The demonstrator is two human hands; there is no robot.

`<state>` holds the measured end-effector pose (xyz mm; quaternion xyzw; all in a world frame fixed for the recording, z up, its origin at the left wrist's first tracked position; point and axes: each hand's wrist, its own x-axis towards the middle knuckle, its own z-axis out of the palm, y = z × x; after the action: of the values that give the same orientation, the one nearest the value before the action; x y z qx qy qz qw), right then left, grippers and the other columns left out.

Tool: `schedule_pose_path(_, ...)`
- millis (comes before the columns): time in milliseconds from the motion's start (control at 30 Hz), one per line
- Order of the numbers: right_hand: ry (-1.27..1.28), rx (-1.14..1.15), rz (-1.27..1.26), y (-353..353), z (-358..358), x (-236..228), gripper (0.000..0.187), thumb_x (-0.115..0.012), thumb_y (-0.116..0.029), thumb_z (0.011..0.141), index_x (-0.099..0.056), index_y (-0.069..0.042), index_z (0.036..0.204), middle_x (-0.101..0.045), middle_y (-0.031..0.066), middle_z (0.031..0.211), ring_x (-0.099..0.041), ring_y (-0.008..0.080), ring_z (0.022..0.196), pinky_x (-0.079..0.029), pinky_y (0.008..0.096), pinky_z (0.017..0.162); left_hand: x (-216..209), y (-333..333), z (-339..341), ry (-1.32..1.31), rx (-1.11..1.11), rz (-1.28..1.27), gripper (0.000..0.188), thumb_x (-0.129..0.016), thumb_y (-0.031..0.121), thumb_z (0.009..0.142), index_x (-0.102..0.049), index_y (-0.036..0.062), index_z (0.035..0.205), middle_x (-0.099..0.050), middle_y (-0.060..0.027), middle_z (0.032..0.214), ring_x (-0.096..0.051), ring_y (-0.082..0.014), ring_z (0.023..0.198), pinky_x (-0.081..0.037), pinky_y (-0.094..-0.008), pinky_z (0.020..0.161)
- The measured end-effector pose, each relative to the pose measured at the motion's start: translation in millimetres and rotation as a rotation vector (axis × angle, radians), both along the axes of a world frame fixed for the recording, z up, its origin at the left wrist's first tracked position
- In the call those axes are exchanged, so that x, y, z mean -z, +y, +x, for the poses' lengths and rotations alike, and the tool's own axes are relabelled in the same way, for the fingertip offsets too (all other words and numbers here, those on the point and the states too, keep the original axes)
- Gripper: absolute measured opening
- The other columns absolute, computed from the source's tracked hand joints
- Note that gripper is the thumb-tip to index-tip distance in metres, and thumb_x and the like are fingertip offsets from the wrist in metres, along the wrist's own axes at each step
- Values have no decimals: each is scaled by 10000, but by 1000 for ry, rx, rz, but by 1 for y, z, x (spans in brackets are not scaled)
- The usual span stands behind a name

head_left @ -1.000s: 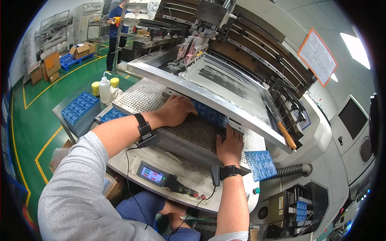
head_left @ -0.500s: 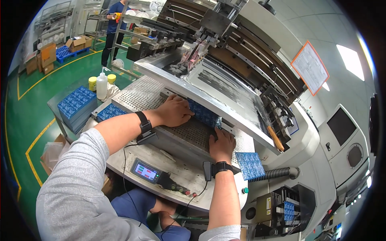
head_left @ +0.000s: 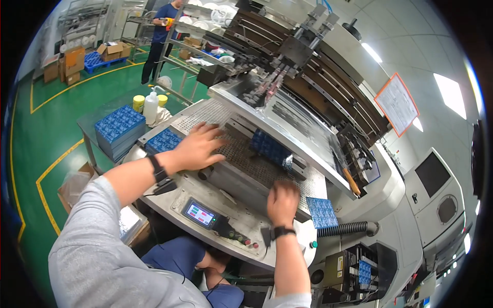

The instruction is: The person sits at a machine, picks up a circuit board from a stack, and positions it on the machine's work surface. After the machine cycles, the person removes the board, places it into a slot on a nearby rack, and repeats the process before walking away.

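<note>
A blue patterned circuit board panel (head_left: 271,150) lies on the perforated metal bed (head_left: 237,146), partly covered by the tilted silver screen frame (head_left: 246,109). My left hand (head_left: 199,147) hovers over the bed's left part, fingers spread, holding nothing and apart from the panel. Near the bed's front right edge is my right hand (head_left: 283,203), blurred, its fingers foreshortened and bent; nothing shows in it. Another blue panel (head_left: 322,212) rests right of that hand. Beyond my left wrist, more blue panels (head_left: 163,140) lie at the bed's left side.
A tall stack of blue panels (head_left: 119,129) stands on the left side table, beside a white squeeze bottle (head_left: 150,108) and yellow-lidded jars. A small touchscreen (head_left: 200,213) with buttons sits in front. A wooden-handled spatula (head_left: 352,183) lies on the frame. A person (head_left: 160,41) stands far left.
Both hands have come off the panel under the frame. The left hand moved left and spread its fingers; the right drew back toward me. The head view has shifted, too.
</note>
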<state>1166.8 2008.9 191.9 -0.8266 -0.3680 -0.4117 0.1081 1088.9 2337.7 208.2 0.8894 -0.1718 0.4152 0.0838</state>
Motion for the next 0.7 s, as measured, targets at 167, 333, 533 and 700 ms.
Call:
schedule_pose_path(167, 181, -395, -558, -54, -101, 83, 234, -616, -163, 790, -654, -110, 1015, -619, 110, 1093, -576, 311, 1068, -469, 435, 926, 47, 80, -64, -32, -67, -42, 250, -722, 214, 782, -662, 101, 996, -603, -90, 1099, -528, -300, 1138, -364, -467, 1002)
schedule_pose_path(333, 296, -148, -724, -134, -100, 132, 375, -625, -211, 794, -645, -96, 1150, -615, 136, 1178, -563, 324, 1125, -427, 451, 1010, 75, 117, -48, 116, -325, -151, 308, -677, 312, 846, -664, 85, 1053, -560, -154, 1239, -457, -342, 1252, -307, -482, 1076)
schedule_pose_path(533, 291, 758, -336, -228, -11, 113, 556, -696, -418, 803, -620, -77, 1235, -532, 176, 1341, -444, 352, 1275, -360, 494, 1063, 78, 109, 23, 280, -361, -144, 620, -658, 527, 822, -554, 205, 1341, -436, -129, 1463, -361, -393, 1353, -239, -565, 1124)
schedule_pose_path(700, 917, 1197, 94, -271, 47, 110, 817, -691, -593, 768, -436, -212, 1444, -415, 125, 1478, -404, 362, 1334, -343, 502, 1084, 91, 107, 52, 496, -372, -165, 731, -694, 482, 785, -440, 257, 1432, -380, -114, 1511, -341, -393, 1377, -225, -718, 1055)
